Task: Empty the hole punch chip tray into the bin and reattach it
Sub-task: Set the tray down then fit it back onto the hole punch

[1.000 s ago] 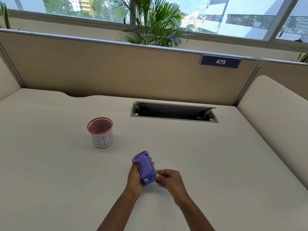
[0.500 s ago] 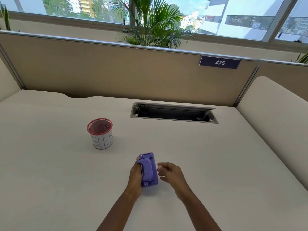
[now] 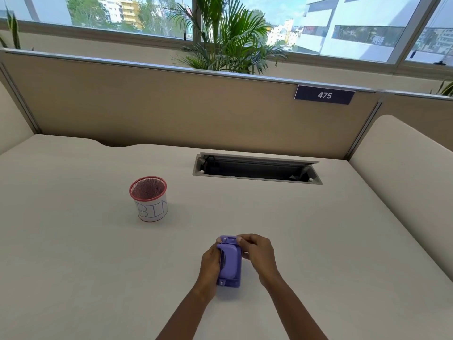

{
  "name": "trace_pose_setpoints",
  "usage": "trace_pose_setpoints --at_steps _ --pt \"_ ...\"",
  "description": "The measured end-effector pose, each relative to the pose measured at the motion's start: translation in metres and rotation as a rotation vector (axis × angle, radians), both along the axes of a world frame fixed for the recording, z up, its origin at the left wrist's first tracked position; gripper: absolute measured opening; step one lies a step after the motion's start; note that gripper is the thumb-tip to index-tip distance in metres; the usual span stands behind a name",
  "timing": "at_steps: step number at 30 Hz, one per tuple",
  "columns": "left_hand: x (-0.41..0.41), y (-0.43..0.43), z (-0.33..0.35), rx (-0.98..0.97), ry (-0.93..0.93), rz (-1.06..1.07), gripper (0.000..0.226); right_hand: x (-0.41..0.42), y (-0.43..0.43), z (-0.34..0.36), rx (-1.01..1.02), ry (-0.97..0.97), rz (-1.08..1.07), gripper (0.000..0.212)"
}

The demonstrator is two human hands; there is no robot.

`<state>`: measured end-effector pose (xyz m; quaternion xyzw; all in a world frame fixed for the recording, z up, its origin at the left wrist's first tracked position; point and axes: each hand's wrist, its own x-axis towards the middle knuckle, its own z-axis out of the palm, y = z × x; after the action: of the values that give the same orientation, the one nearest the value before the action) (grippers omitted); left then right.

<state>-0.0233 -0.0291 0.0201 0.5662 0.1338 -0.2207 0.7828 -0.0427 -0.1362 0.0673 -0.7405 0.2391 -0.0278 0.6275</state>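
A purple hole punch (image 3: 229, 262) rests on the white desk (image 3: 318, 241) at the front centre, its long side pointing away from me. My left hand (image 3: 210, 265) holds its left side. My right hand (image 3: 257, 251) grips its right side, with fingertips pinching the far end. The chip tray is not visible apart from the punch. A small mesh cup with a red rim and a white label reading "BIN" (image 3: 149, 201) stands upright to the far left of the punch, well apart from both hands.
An open cable slot (image 3: 257, 168) is set into the desk behind the punch. Beige partition walls (image 3: 171, 106) close the back and both sides. A plant and windows lie beyond the partition.
The punch has been laid flat on the desk from a tilted hold. My right hand, which had let go and hovered beside it, now grips its right side and far end.
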Motion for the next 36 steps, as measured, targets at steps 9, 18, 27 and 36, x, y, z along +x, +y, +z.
trace_pose_setpoints --at_steps 9,18,27,36 --pt "0.02 0.0 0.019 -0.035 0.012 0.146 0.028 -0.024 0.02 -0.016 -0.024 -0.051 0.117 0.017" --pt "-0.007 -0.013 0.015 -0.179 -0.068 -0.077 0.027 -0.009 0.007 -0.019 0.125 -0.084 -0.155 0.021" --pt "-0.008 -0.03 0.005 0.005 -0.034 -0.047 0.022 -0.01 -0.003 -0.029 0.052 -0.075 -0.187 0.024" --pt "-0.007 -0.039 0.003 0.132 -0.054 -0.126 0.021 -0.008 -0.021 -0.035 0.024 -0.059 -0.216 0.024"
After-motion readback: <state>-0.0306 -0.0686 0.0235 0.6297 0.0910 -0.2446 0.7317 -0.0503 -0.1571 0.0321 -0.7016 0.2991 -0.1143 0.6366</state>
